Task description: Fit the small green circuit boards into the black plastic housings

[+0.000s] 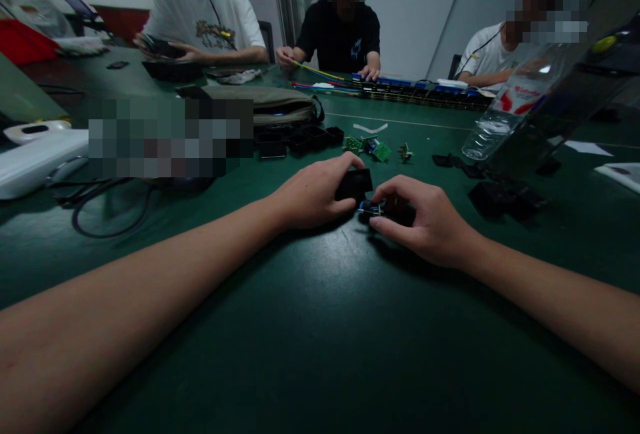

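Observation:
My left hand [320, 193] is closed around a small black plastic case [354, 185], thumb on the near side and fingers over the far side. Just right of it, my right hand [425, 217] pinches a small circuit board [371, 209] with blue and dark parts, between thumb and forefinger. The board's end is close against the case's right side; whether it enters the case I cannot tell. Both hands are low over the green table [330, 327]. Beyond them lie several loose green circuit boards [376, 147].
Black cases [300, 139] stand behind my left hand, before a grey-green bag [280, 104]. More black parts [507, 199] and a clear plastic bottle [515, 111] are at right. A cable [113, 233] loops at left. Several people sit across the table, beside a long wired strip [420, 93].

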`<control>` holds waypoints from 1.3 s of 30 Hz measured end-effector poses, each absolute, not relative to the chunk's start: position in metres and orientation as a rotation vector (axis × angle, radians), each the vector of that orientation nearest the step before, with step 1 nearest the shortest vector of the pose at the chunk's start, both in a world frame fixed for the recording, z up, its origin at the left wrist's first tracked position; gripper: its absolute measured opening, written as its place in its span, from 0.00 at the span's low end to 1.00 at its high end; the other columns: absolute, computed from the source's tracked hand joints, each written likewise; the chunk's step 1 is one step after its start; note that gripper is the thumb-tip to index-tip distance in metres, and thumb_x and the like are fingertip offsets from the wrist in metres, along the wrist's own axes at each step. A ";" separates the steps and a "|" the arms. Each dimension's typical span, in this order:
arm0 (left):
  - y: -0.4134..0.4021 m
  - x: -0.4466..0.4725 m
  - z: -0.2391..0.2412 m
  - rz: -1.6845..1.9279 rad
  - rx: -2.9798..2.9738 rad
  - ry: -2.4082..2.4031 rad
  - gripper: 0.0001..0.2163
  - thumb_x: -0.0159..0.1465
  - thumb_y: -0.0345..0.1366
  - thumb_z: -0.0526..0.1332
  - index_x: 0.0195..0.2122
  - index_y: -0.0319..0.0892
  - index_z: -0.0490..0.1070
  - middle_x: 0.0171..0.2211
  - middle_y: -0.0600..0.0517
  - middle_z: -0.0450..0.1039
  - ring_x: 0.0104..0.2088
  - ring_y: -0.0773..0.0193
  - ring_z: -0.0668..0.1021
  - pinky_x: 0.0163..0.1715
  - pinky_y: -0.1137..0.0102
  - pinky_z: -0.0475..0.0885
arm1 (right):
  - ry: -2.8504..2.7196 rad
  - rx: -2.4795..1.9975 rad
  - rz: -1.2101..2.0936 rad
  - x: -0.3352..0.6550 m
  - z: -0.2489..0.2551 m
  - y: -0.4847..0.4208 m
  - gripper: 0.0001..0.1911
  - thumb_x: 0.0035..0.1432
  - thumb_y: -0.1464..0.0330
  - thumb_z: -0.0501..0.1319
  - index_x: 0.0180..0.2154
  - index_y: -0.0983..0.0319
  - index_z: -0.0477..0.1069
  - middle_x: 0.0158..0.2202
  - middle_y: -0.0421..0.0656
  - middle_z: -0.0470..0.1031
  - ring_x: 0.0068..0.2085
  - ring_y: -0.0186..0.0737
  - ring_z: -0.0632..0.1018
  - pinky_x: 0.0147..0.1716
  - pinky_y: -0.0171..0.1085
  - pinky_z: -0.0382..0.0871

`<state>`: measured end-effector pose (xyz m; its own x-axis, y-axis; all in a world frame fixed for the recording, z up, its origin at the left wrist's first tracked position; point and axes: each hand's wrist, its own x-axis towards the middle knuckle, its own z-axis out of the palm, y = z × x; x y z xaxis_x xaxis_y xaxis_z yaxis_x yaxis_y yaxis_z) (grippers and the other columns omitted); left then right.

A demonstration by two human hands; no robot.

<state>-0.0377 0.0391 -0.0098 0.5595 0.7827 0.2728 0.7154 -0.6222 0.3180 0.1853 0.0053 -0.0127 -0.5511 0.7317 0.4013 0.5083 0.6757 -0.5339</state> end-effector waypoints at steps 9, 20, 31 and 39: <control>0.038 -0.038 -0.008 0.544 2.718 1.252 0.24 0.60 0.40 0.63 0.57 0.43 0.63 0.50 0.43 0.76 0.47 0.51 0.79 0.46 0.61 0.73 | -2.162 -0.942 0.507 0.187 -0.013 0.005 0.10 0.57 0.63 0.66 0.39 0.61 0.72 0.35 0.41 0.76 0.31 0.36 0.73 0.33 0.36 0.67; 0.037 -0.038 -0.010 0.570 2.845 1.200 0.21 0.63 0.42 0.60 0.57 0.43 0.64 0.48 0.45 0.76 0.45 0.54 0.79 0.43 0.64 0.72 | -2.083 -0.932 0.498 0.188 -0.015 0.005 0.11 0.58 0.62 0.65 0.39 0.61 0.73 0.35 0.42 0.75 0.33 0.37 0.74 0.33 0.37 0.68; 0.037 -0.037 -0.011 0.599 2.917 1.073 0.20 0.63 0.39 0.62 0.55 0.43 0.65 0.48 0.45 0.75 0.44 0.56 0.79 0.41 0.65 0.72 | -2.057 -1.031 0.465 0.188 -0.017 0.007 0.11 0.58 0.62 0.65 0.40 0.61 0.73 0.34 0.42 0.74 0.33 0.37 0.73 0.33 0.37 0.66; 0.035 -0.037 -0.009 0.554 2.954 1.022 0.20 0.62 0.39 0.62 0.55 0.43 0.66 0.47 0.44 0.75 0.41 0.57 0.78 0.39 0.66 0.72 | -2.033 -1.080 0.548 0.186 -0.017 0.007 0.13 0.57 0.60 0.66 0.39 0.61 0.71 0.33 0.41 0.74 0.32 0.37 0.74 0.31 0.36 0.65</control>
<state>-0.0366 0.0353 -0.0093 0.7318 0.5933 0.3353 0.6049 -0.7921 0.0812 0.1864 0.0074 -0.0175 -0.3572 0.8342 0.4201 0.5098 0.5510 -0.6607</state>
